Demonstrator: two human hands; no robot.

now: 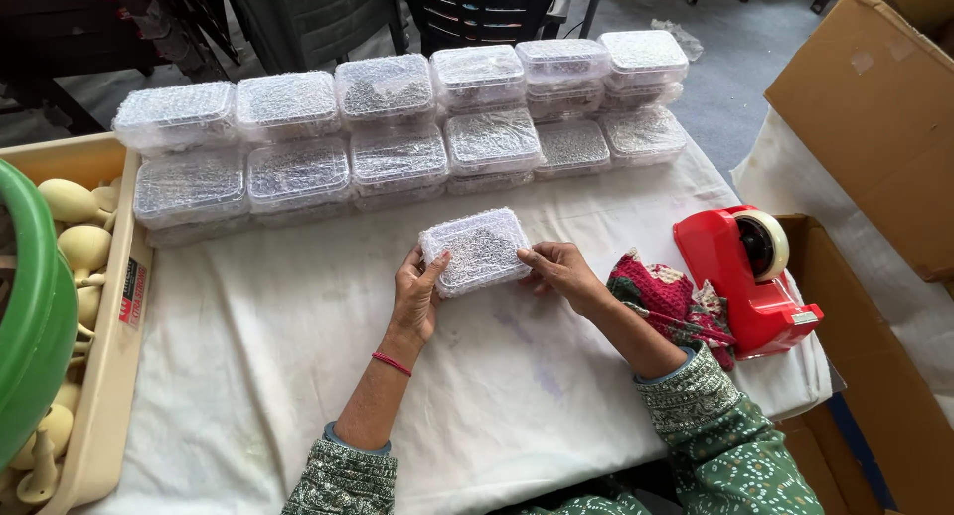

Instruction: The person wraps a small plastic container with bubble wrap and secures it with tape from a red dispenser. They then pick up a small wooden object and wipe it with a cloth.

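Head view. The left hand (pixel 415 294) and right hand (pixel 559 269) grasp the short ends of a bubble-wrapped box (pixel 476 250), held flat just above the middle of the white-clothed table (pixel 298 376). Stacked wrapped boxes (pixel 397 137) line the far edge; a red tape dispenser (pixel 750 276) sits at the right edge beside a red cloth (pixel 664 298); a beige tray (pixel 109 376) of pale pieces flanks the left edge. Likely risk: the loose wrap slips or unfolds under fingertip pressure alone.
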